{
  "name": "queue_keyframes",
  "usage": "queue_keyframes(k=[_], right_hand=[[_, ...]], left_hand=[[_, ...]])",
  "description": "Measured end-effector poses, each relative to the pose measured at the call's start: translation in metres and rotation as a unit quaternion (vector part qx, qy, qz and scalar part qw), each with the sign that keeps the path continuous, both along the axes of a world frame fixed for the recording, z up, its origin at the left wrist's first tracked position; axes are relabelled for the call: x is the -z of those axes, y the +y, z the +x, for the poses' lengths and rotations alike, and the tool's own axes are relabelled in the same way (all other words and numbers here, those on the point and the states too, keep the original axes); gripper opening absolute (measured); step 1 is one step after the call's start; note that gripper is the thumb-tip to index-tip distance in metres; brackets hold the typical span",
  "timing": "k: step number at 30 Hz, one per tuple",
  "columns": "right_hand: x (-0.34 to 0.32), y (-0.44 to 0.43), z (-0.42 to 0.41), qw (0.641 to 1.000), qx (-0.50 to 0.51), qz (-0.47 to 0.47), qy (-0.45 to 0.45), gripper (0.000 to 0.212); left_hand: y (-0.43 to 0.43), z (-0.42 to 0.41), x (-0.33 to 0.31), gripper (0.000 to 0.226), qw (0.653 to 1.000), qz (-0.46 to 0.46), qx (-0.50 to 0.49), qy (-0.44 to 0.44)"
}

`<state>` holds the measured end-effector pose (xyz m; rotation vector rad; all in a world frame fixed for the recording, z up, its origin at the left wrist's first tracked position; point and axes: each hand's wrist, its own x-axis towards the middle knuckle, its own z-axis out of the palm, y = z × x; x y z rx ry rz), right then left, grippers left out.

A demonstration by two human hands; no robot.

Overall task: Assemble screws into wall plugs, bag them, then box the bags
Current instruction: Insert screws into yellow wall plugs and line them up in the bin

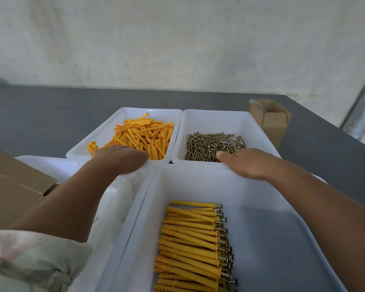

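Two hands out: left hand [122,160] over far-left wall plugs [144,134], right hand [243,163] on screws [211,145]; fingers hidden, grip unclear.

Bright, soft, even daylight; the near white tray [198,186] glows, almost washed out at its rim. A faint grey shadow lies inside it beside the right forearm [325,203]. The wall plugs [190,239] look sharp; the sleeve [30,260] blurs, and the pipe [362,110] at the right edge bends.
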<state>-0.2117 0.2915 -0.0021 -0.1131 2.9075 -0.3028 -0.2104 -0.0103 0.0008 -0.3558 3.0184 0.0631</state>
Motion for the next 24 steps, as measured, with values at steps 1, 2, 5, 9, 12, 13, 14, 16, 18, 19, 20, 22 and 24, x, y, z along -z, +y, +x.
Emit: queue_keyframes(k=[1,2,5,9,12,13,14,16,18,19,20,22,24], right_hand=[[-0.0003,0.0001,0.0003,1.000,0.001,0.001,0.000,0.070],[-0.0004,-0.0002,0.0012,1.000,0.001,0.001,0.000,0.068],[-0.0018,-0.0013,0.0028,1.000,-0.005,-0.004,-0.003,0.072],[-0.0032,-0.0020,0.0033,1.000,-0.010,-0.002,0.001,0.072],[-0.0026,-0.0025,0.0042,1.000,-0.011,-0.001,0.008,0.064],[-0.0026,-0.0028,0.0046,1.000,-0.010,-0.003,0.012,0.063],[-0.0027,-0.0030,0.0046,1.000,-0.009,-0.004,0.015,0.063],[-0.0031,-0.0033,0.0051,1.000,-0.007,-0.004,0.021,0.059],[-0.0032,-0.0031,0.0055,1.000,-0.006,-0.006,0.028,0.057],[-0.0031,-0.0029,0.0056,0.999,-0.005,-0.010,0.035,0.057],[-0.0029,-0.0026,0.0057,0.999,-0.005,-0.017,0.044,0.058],[-0.0033,-0.0022,0.0066,0.998,-0.008,-0.029,0.063,0.060],[-0.0047,-0.0023,0.0076,0.995,-0.018,-0.043,0.083,0.060]], left_hand=[[0.0000,-0.0001,0.0002,0.057,1.000,0.000,0.000,0.001],[-0.0002,-0.0003,0.0005,0.058,1.000,-0.001,0.001,0.001],[0.0001,-0.0006,0.0005,0.057,1.000,-0.007,0.001,0.001],[0.0012,-0.0005,0.0010,0.055,1.000,-0.008,0.005,0.003],[-0.0003,-0.0007,0.0012,0.058,1.000,-0.008,0.009,-0.002],[-0.0008,-0.0011,0.0010,0.059,1.000,-0.009,0.011,-0.006],[-0.0013,-0.0014,0.0011,0.060,1.000,-0.009,0.014,-0.005],[-0.0003,-0.0004,0.0006,0.053,1.000,-0.005,0.012,0.007],[0.0010,0.0013,-0.0005,0.044,1.000,0.002,0.012,0.024],[0.0015,0.0021,-0.0017,0.043,0.999,0.006,0.011,0.031],[0.0014,0.0030,-0.0028,0.043,0.999,0.010,0.010,0.035],[0.0013,0.0045,-0.0047,0.041,0.999,0.018,0.016,0.038],[0.0025,0.0065,-0.0061,0.040,0.999,0.019,0.028,0.036]])
